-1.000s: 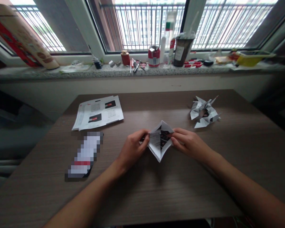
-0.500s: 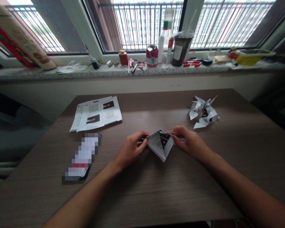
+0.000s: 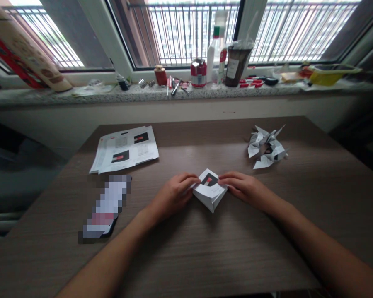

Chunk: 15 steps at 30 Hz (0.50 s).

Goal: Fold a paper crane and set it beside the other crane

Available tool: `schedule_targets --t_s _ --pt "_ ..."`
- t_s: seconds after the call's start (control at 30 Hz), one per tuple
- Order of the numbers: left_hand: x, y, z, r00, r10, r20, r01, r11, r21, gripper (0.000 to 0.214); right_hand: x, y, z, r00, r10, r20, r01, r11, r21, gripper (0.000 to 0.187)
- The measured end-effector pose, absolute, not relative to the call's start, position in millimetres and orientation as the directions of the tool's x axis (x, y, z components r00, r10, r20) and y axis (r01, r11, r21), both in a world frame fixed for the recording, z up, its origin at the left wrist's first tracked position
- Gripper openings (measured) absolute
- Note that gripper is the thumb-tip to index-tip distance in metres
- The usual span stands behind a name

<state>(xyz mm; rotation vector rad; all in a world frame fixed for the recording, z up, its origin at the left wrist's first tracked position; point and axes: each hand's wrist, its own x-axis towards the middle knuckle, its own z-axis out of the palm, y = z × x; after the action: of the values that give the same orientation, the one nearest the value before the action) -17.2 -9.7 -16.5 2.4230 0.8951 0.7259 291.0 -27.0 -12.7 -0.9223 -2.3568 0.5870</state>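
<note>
Between my hands, at the middle of the wooden table, is a folded piece of paper (image 3: 210,194), printed in white with a dark and red patch on its upper face. It has a diamond outline, and one corner points towards me. My left hand (image 3: 178,191) pinches its left corner, fingers bent over the edge. On the opposite corner, my right hand (image 3: 247,188) grips with its fingertips on top and the thumb lower down. The undersides of both grips are partly hidden.
Printed sheets (image 3: 124,150) lie at the table's back left, with a blurred-out phone (image 3: 107,207) nearer me. A spiky folded-paper ring (image 3: 267,147) sits at the back right. Along the windowsill (image 3: 90,99) stand a red can (image 3: 199,73), bottles and a drink cup (image 3: 236,64).
The folded paper's face towards me has changed: an open pocket with dark stripes showed before, now a flatter top with a dark and red patch. My fingers have shifted onto its upper side.
</note>
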Motion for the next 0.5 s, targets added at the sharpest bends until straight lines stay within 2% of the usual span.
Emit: schedule_targets --t_s 0.17,0.37,0.5 --pt "-19.1 -7.3 -20.2 0.719 0.629 0.295 0.448 -0.744 0.495 0.044 292.7 -25.8 -13.3 -0.664 0.69 0.288 0.496 0.695 -0.52 0.033" --pt "-20.0 -10.4 -9.4 0.745 0.628 0.227 0.502 -0.751 0.429 0.049 294.7 -26.7 -17.6 -0.681 0.678 0.277 0.523 0.714 -0.465 0.043" --pt "-17.9 -12.5 -4.0 0.741 0.641 0.201 0.523 -0.738 0.427 0.045 291.8 -29.5 -16.7 -0.683 0.681 0.263 0.545 0.716 -0.436 0.032"
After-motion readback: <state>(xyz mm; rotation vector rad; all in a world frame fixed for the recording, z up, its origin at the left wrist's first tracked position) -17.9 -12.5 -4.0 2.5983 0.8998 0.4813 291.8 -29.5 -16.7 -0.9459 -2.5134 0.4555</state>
